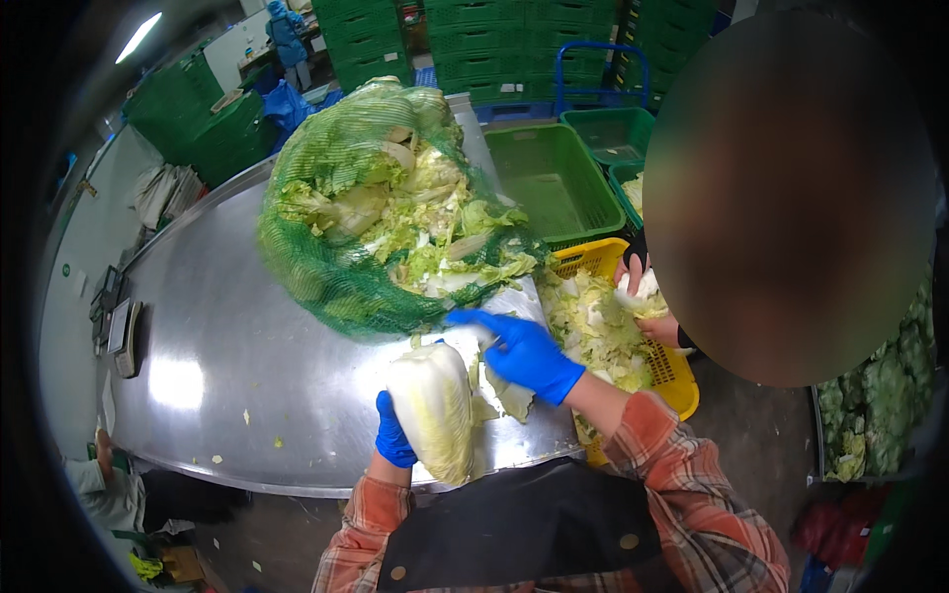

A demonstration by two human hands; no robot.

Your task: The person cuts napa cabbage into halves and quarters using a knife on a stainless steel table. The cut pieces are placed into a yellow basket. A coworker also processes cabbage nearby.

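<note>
A pale napa cabbage [435, 410] stands tilted over the near edge of the steel table, its lower end toward me. My left hand [394, 433], in a blue glove, is wrapped round its left side. Just beyond the cabbage's top right is my right hand [529, 358], also gloved in blue, one finger stretched left and the others curled. A blurred greyish shape is at its fingers; I cannot make out what it is. Loose leaves [506, 393] lie under this hand. Farther back, a green mesh bag [341, 296] lies open, full of cabbages and torn leaves.
Right of the table, a yellow crate [682, 385] holds trimmed leaves, and another person's hand [633, 277] holds a whitish piece above it. Behind stands a green crate [544, 183]. A scale [124, 331] sits at the table's left edge. Netted cabbages [875, 415] are at far right.
</note>
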